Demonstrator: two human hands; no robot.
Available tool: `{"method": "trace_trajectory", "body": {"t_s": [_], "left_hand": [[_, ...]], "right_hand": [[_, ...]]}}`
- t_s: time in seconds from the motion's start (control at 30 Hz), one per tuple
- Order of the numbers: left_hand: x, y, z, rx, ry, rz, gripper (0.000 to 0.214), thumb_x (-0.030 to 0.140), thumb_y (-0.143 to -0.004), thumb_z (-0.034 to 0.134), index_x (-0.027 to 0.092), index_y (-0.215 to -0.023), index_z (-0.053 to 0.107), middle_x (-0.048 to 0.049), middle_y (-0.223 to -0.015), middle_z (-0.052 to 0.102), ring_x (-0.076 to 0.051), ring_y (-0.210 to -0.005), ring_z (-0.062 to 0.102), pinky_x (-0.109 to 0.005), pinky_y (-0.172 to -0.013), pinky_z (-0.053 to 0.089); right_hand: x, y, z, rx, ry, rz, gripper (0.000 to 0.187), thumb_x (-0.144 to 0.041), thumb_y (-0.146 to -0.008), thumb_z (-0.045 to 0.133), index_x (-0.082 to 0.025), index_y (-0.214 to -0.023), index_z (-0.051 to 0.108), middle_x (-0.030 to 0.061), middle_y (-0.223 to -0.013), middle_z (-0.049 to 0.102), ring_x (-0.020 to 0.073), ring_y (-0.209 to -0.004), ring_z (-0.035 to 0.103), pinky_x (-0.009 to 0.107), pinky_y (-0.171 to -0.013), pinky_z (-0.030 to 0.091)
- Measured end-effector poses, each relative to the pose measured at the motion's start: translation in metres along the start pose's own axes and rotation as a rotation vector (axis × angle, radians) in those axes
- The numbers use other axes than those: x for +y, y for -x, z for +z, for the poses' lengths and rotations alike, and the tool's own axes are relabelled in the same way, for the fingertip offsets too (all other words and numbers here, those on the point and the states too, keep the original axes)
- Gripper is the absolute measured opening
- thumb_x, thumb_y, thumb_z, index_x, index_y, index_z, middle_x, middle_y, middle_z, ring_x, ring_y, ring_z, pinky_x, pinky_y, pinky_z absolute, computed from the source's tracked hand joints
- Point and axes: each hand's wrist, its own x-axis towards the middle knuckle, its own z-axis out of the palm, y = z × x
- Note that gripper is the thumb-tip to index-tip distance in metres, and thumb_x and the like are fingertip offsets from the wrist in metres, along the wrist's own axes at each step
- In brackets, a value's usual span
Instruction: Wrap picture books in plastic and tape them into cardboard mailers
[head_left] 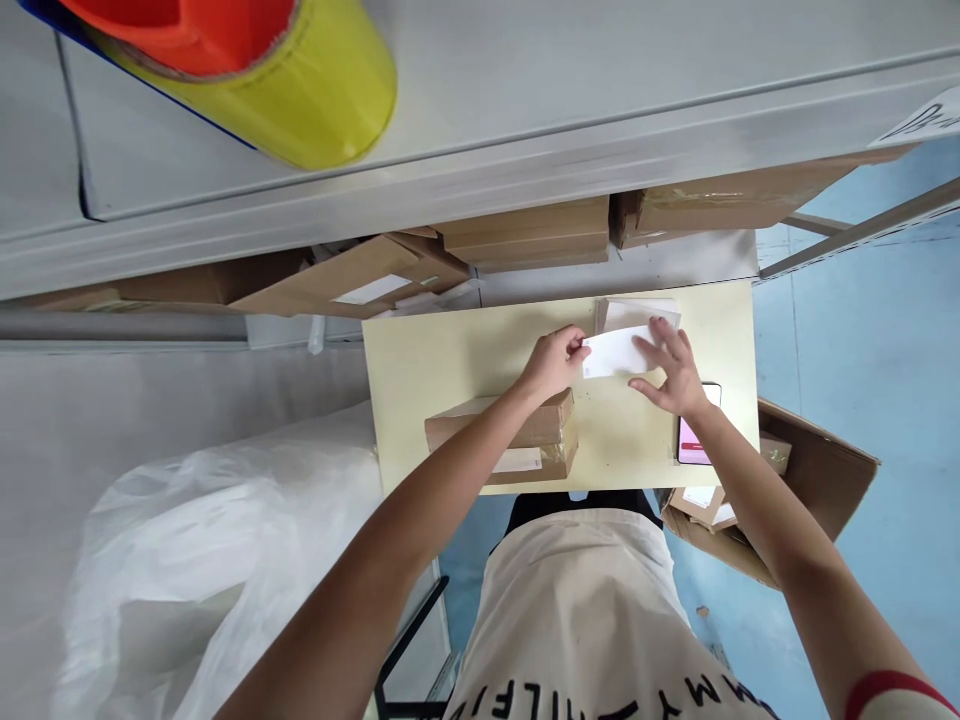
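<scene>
A white paper slip [613, 354] is pinched at its left end between the thumb and fingers of my left hand [556, 358]. My right hand [673, 365] is over the slip's right end, its fingers spread and its thumb apart from the paper; whether the fingertips press on it I cannot tell. Just behind the slip lies a stack of white papers [637, 306], partly covered by it. A phone [694, 440] with a lit screen lies under my right wrist. Closer to my body, a taped cardboard box [541, 425] sits partly behind my left forearm.
The small cream table [405, 400] stands against a shelf of cardboard boxes [532, 235]. Overhead on the grey shelf is a yellow roll [337, 90] holding an orange item. An open carton [814, 480] with small boxes is at the right; white plastic wrap [217, 530] is at the left.
</scene>
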Motion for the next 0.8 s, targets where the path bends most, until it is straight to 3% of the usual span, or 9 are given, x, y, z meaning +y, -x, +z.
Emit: {"method": "trace_trajectory", "body": {"t_s": [0.07,0.17,0.23,0.33,0.4,0.47,0.53,0.63,0.8], "left_hand": [[-0.002,0.007,-0.020,0.037,-0.134,0.137,0.005,0.019,-0.083,0.057,0.020,-0.084,0.062,-0.0007,-0.081,0.070,-0.016,-0.076,0.064,-0.026,-0.072,0.048],[-0.002,0.013,-0.041,0.080,-0.266,0.203,0.011,0.020,-0.087,0.052,0.021,-0.088,0.062,-0.0025,-0.087,0.070,-0.018,-0.082,0.064,-0.030,-0.078,0.049],[0.004,0.017,-0.045,0.169,-0.353,0.192,0.013,0.020,-0.088,0.052,0.020,-0.094,0.063,-0.0067,-0.098,0.070,-0.023,-0.096,0.064,-0.036,-0.088,0.047],[0.021,0.024,-0.036,0.241,-0.466,0.270,0.025,0.024,-0.084,0.062,0.020,-0.109,0.063,-0.0130,-0.126,0.062,-0.032,-0.127,0.048,-0.050,-0.107,0.030],[0.033,0.027,-0.026,0.115,-0.498,0.384,0.029,0.028,-0.084,0.064,0.022,-0.113,0.064,-0.0114,-0.129,0.061,-0.034,-0.133,0.042,-0.056,-0.113,0.016],[0.042,0.029,-0.015,-0.054,-0.520,0.455,0.017,0.026,-0.089,0.058,0.025,-0.103,0.068,-0.0077,-0.113,0.069,-0.030,-0.122,0.052,-0.057,-0.114,0.010],[0.046,0.027,-0.009,-0.157,-0.554,0.468,0.022,0.020,-0.092,0.050,0.026,-0.087,0.071,-0.0047,-0.092,0.072,-0.025,-0.104,0.060,-0.057,-0.113,0.009],[0.044,0.020,-0.008,-0.229,-0.564,0.462,0.032,0.015,-0.092,0.046,0.024,-0.072,0.069,-0.0032,-0.077,0.070,-0.022,-0.092,0.061,-0.055,-0.110,0.015],[0.040,0.010,-0.015,-0.335,-0.439,0.454,0.031,0.022,-0.093,0.046,0.022,-0.071,0.068,-0.0024,-0.077,0.070,-0.022,-0.091,0.061,-0.049,-0.106,0.017]], "right_hand": [[0.001,-0.013,-0.012,0.044,-0.097,0.023,0.068,-0.061,-0.085,0.056,-0.022,-0.140,0.047,0.0170,-0.152,0.041,0.0382,-0.142,0.033,0.063,-0.108,0.032],[0.003,-0.033,-0.025,-0.004,-0.225,-0.010,0.044,-0.054,-0.090,0.054,-0.025,-0.122,0.060,0.0141,-0.134,0.059,0.0339,-0.130,0.050,0.058,-0.103,0.040],[0.001,-0.041,-0.028,-0.059,-0.267,-0.052,0.030,-0.049,-0.092,0.052,-0.025,-0.101,0.067,0.0120,-0.120,0.067,0.0308,-0.118,0.058,0.054,-0.099,0.044],[-0.012,-0.044,-0.028,-0.114,-0.216,-0.056,0.029,-0.048,-0.093,0.052,-0.025,-0.088,0.068,0.0099,-0.108,0.071,0.0299,-0.112,0.061,0.056,-0.101,0.039],[-0.023,-0.044,-0.028,-0.151,-0.154,-0.053,0.030,-0.048,-0.094,0.051,-0.025,-0.089,0.069,0.0086,-0.103,0.072,0.0291,-0.111,0.061,0.057,-0.106,0.033],[-0.032,-0.043,-0.029,-0.185,-0.106,-0.059,0.030,-0.047,-0.095,0.050,-0.025,-0.091,0.070,0.0077,-0.101,0.072,0.0280,-0.109,0.061,0.058,-0.110,0.028],[-0.037,-0.043,-0.031,-0.218,-0.085,-0.067,0.028,-0.045,-0.095,0.049,-0.026,-0.093,0.071,0.0074,-0.100,0.073,0.0273,-0.107,0.061,0.059,-0.111,0.026],[-0.037,-0.042,-0.033,-0.258,-0.093,-0.095,0.026,-0.040,-0.096,0.050,-0.026,-0.092,0.072,0.0069,-0.097,0.073,0.0271,-0.104,0.063,0.061,-0.110,0.026],[-0.032,-0.042,-0.033,-0.239,-0.142,-0.142,0.029,-0.040,-0.097,0.048,-0.024,-0.088,0.071,0.0066,-0.093,0.074,0.0245,-0.097,0.066,0.059,-0.112,0.026]]}}
